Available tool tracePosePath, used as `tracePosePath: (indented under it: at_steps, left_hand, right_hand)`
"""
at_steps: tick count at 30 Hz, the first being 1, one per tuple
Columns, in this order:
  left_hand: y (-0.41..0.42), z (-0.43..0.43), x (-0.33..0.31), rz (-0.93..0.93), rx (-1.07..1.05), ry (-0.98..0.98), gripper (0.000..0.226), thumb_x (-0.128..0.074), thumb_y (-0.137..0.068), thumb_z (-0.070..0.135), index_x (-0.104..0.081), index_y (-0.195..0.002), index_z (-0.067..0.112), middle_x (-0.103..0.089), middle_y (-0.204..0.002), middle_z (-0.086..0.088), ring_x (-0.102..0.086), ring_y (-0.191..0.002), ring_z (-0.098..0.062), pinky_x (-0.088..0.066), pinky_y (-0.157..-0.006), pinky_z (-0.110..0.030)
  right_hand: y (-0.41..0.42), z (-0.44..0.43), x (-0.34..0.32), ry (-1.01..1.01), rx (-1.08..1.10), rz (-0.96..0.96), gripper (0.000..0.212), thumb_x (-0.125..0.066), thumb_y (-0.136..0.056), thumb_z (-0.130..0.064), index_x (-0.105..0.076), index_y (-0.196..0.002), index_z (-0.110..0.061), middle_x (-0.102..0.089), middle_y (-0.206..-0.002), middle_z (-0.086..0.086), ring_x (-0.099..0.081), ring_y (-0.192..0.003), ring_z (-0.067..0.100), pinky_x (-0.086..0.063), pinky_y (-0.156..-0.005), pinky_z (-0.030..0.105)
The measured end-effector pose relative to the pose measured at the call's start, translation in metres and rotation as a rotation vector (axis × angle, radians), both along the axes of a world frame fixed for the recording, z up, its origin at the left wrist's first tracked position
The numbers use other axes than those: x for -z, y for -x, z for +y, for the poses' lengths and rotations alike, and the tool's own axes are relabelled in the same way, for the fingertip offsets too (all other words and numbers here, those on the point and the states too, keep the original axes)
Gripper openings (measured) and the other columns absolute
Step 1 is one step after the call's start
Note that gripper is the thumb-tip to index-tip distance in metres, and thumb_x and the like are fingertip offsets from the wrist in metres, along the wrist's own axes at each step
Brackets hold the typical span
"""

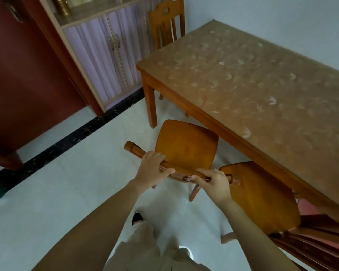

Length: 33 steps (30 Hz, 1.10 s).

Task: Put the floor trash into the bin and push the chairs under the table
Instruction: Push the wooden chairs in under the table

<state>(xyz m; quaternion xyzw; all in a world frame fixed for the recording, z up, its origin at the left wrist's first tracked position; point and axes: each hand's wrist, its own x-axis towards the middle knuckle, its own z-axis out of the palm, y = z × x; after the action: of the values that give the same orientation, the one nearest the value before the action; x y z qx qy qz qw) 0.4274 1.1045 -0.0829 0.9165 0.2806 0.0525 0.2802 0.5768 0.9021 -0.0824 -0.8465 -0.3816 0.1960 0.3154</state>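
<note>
A wooden chair (186, 145) stands on the pale floor in front of the long side of the wooden table (249, 85), its seat just outside the table's edge. My left hand (154, 170) and my right hand (213, 182) both grip the curved top rail of its backrest. A second wooden chair (260, 194) stands to the right with its seat partly under the table. A third chair (167, 22) sits at the table's far end. No trash or bin shows in this view.
A cabinet with lilac doors (106, 55) lines the back wall, with a dark red door (24, 75) to its left. A black tile strip (67, 141) crosses the floor. My legs and a shoe (137, 218) are below.
</note>
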Motion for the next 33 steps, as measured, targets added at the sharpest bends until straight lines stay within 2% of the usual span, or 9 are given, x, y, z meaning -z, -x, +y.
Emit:
tracePosePath:
  at_steps: [2,5,8,11,16,21,26,30,33]
  left_hand:
    - [-0.003,0.001,-0.002,-0.033,0.01,0.037,0.029,-0.054,-0.08,0.063,-0.05,-0.085,0.035,-0.052,-0.088,0.02,-0.047,-0.096,-0.01,-0.03,-0.096,-0.032]
    - [-0.005,0.007,-0.004,-0.075,0.039,0.09,0.022,-0.061,-0.079,0.054,-0.049,-0.081,0.036,-0.05,-0.084,0.022,-0.046,-0.094,-0.009,-0.025,-0.094,-0.03]
    - [-0.006,0.015,-0.001,-0.109,0.061,0.13,0.022,-0.063,-0.078,0.053,-0.047,-0.075,0.04,-0.05,-0.081,0.025,-0.046,-0.092,-0.005,-0.023,-0.091,-0.027]
    - [-0.008,0.027,0.003,-0.14,0.082,0.143,0.022,-0.061,-0.077,0.057,-0.05,-0.076,0.038,-0.051,-0.08,0.025,-0.045,-0.091,-0.004,-0.025,-0.088,-0.027]
    - [-0.009,0.06,0.008,-0.21,0.134,0.164,0.025,-0.063,-0.073,0.062,-0.057,-0.078,0.038,-0.053,-0.081,0.028,-0.046,-0.089,-0.005,-0.026,-0.084,-0.024]
    - [-0.012,0.102,0.01,-0.281,0.176,0.256,0.028,-0.076,-0.071,0.054,-0.074,-0.089,0.033,-0.061,-0.088,0.025,-0.048,-0.096,-0.006,-0.028,-0.088,-0.029]
    - [-0.016,0.145,0.013,-0.287,0.231,0.252,0.03,-0.077,-0.07,0.054,-0.076,-0.091,0.032,-0.062,-0.09,0.027,-0.048,-0.097,-0.005,-0.03,-0.089,-0.031]
    - [-0.022,0.176,0.014,-0.28,0.281,0.241,0.032,-0.077,-0.069,0.057,-0.076,-0.09,0.033,-0.063,-0.09,0.025,-0.047,-0.096,-0.003,-0.031,-0.089,-0.032]
    - [-0.028,0.197,0.011,-0.289,0.323,0.229,0.03,-0.076,-0.069,0.056,-0.075,-0.089,0.033,-0.062,-0.089,0.025,-0.046,-0.094,-0.003,-0.029,-0.086,-0.031]
  right_hand:
    - [-0.002,0.0,-0.002,-0.073,0.007,0.016,0.029,-0.065,-0.084,-0.052,-0.074,-0.105,-0.034,-0.074,-0.076,-0.011,-0.06,-0.083,-0.007,-0.046,-0.079,0.018]
    - [0.0,0.003,-0.001,-0.134,0.052,0.051,0.028,-0.071,-0.08,-0.047,-0.077,-0.101,-0.03,-0.073,-0.078,-0.015,-0.058,-0.089,-0.006,-0.041,-0.075,0.013]
    - [0.001,0.008,0.002,-0.151,0.093,0.119,0.029,-0.074,-0.078,-0.043,-0.078,-0.101,-0.027,-0.072,-0.074,-0.015,-0.056,-0.092,-0.005,-0.043,-0.076,0.018]
    - [0.003,0.018,0.003,-0.145,0.115,0.134,0.018,-0.075,-0.08,-0.04,-0.076,-0.098,-0.037,-0.07,-0.076,-0.025,-0.053,-0.097,-0.004,-0.046,-0.084,0.031]
    - [0.016,0.046,-0.007,-0.148,0.159,0.134,0.024,-0.075,-0.081,-0.032,-0.066,-0.081,-0.054,-0.065,-0.086,-0.039,-0.051,-0.097,-0.006,-0.042,-0.086,0.032]
    - [0.03,0.082,-0.008,-0.224,0.217,0.265,0.019,-0.074,-0.081,-0.024,-0.074,-0.087,-0.042,-0.072,-0.09,-0.022,-0.056,-0.091,0.005,-0.048,-0.077,0.029]
    - [0.04,0.117,-0.007,-0.201,0.304,0.284,0.018,-0.073,-0.078,-0.031,-0.075,-0.095,-0.037,-0.071,-0.093,-0.015,-0.055,-0.088,0.007,-0.049,-0.073,0.024]
    - [0.047,0.145,-0.016,-0.197,0.367,0.352,0.019,-0.074,-0.081,-0.019,-0.075,-0.095,-0.032,-0.071,-0.091,-0.009,-0.058,-0.087,0.011,-0.051,-0.072,0.017]
    - [0.047,0.162,-0.02,-0.233,0.365,0.383,0.019,-0.075,-0.081,-0.013,-0.077,-0.099,-0.017,-0.073,-0.09,-0.002,-0.063,-0.087,0.015,-0.051,-0.074,0.017]
